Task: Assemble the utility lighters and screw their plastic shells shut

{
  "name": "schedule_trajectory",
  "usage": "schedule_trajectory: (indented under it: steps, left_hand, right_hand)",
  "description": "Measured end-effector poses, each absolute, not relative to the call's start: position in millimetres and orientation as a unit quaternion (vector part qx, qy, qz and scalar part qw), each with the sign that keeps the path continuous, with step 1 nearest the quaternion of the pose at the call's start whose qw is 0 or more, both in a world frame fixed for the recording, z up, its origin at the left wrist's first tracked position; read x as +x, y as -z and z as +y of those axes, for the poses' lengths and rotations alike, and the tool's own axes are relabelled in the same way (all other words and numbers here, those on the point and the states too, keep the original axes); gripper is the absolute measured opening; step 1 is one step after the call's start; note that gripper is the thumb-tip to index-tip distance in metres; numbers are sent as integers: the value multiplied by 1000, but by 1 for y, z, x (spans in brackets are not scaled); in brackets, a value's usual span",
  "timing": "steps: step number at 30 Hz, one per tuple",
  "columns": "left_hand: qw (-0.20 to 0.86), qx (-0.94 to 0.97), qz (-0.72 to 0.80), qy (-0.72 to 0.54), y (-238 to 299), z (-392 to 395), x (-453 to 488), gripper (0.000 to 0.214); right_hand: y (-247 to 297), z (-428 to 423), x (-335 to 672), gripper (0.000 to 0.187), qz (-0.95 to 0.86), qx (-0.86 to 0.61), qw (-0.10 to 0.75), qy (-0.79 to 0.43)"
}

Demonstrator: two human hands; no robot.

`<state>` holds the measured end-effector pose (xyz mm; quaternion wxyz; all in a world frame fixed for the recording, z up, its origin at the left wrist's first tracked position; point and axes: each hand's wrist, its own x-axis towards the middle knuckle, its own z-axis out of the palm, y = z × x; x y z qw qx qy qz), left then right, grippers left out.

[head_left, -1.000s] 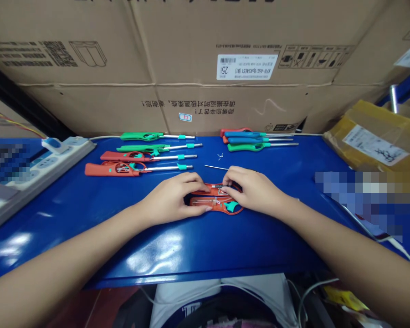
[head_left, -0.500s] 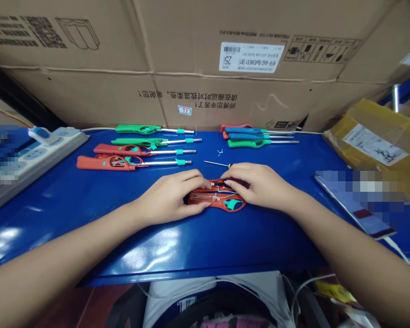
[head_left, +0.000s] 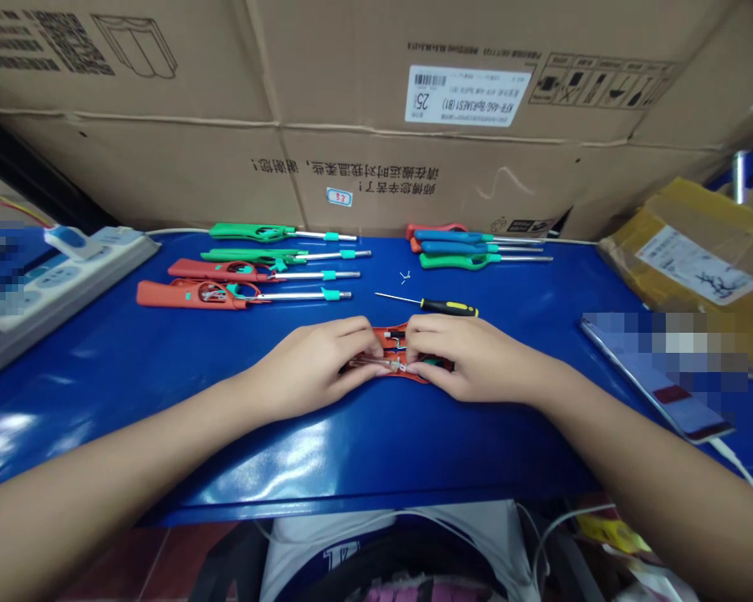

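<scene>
An orange-red lighter casing [head_left: 390, 343] lies opened in two halves on the blue table, side by side between my hands. My left hand [head_left: 317, 359] is closed in a pinch on the left end of the clear fuel tank [head_left: 375, 363] at the lower half. At the tank's right end, beside its small nozzle, my right hand [head_left: 473, 355] is closed with thumb and fingertips; whether it grips the tank or a tiny part is hidden. A dark igniter piece [head_left: 396, 334] shows in the upper half. Just beyond my right hand lies a black and yellow screwdriver [head_left: 450, 308].
Several opened red and green lighters [head_left: 188, 294] lie at the left back. Blue, green and red lighters [head_left: 455, 261] cluster at the right back. White plastic bits [head_left: 405, 277] lie between. A power strip [head_left: 69, 276] is left; a phone [head_left: 653, 380] and taped parcel [head_left: 709, 259] right.
My right hand has moved from the upper half down to the tank's nozzle end, uncovering the screwdriver handle. My left fingers have closed on the tank, which now sits a little raised or tilted.
</scene>
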<state>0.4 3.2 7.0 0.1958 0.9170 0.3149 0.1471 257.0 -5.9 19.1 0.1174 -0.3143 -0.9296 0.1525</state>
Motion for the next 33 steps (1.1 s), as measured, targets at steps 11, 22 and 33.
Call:
schedule_trajectory:
  steps: [11, 22, 33]
  left_hand:
    - [167, 936, 278, -137, -15, 19, -10, 21]
    - [185, 940, 259, -126, -25, 23, -17, 22]
    - [205, 914, 301, -180, -22, 26, -14, 25]
  right_hand:
    - [-22, -2, 260, 14, -928, -308, 93, -187]
    - [-26, -5, 257, 15, -927, -298, 95, -207]
    - [-18, 1, 263, 15, -909, -345, 174, -158]
